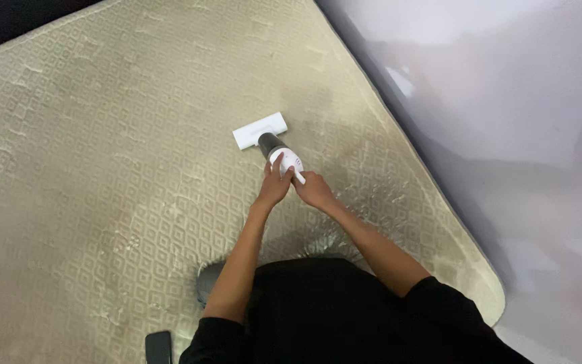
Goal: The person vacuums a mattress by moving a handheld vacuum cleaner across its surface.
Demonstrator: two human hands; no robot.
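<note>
- Far left and all across: a beige rug (102, 168) with a diamond pattern, spread over the floor.
- Low down, a small dark object (158, 347) lies on the rug.
- Centre: left hand (274, 185) clamped on the handheld vacuum (279, 154), its white head flat on the rug.
- Right hand (314, 191) grips the vacuum's rear end, both hands close together.
- Right: glossy pale floor (506, 101) beside the rug's edge.
</note>
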